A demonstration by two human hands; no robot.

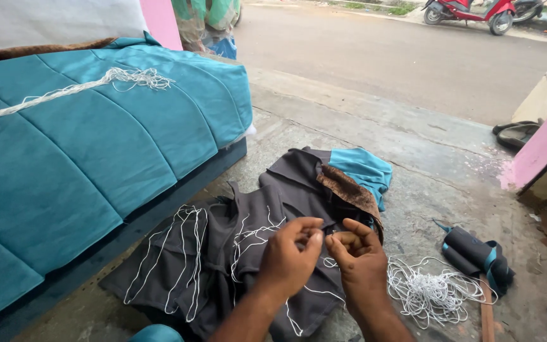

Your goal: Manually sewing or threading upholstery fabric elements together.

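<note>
Two hands meet above a dark grey cloth [223,266] that lies spread on the concrete floor [362,139]. The left hand [289,256] has its fingers curled almost closed, thumb against forefinger, and it seems to pinch a thin white string [311,292]. The right hand [359,259] is also nearly closed, with its fingertips turned toward the left hand; whether it holds the same string I cannot tell, because the fingers hide it.

I judge the string to be very light, soft and limp. It will tangle easily, so it is best taken between two fingertips near its end. More loops of string lie on the grey cloth, and a loose heap of white string [428,291] lies on the floor just beside the right hand.

On the left stands a teal quilted cushion [83,145] with one more bundle of string on top. Near the heap is a dark rolled bundle [476,253]. The floor is rough and opens to a street, where a red scooter [466,12] is parked.
</note>
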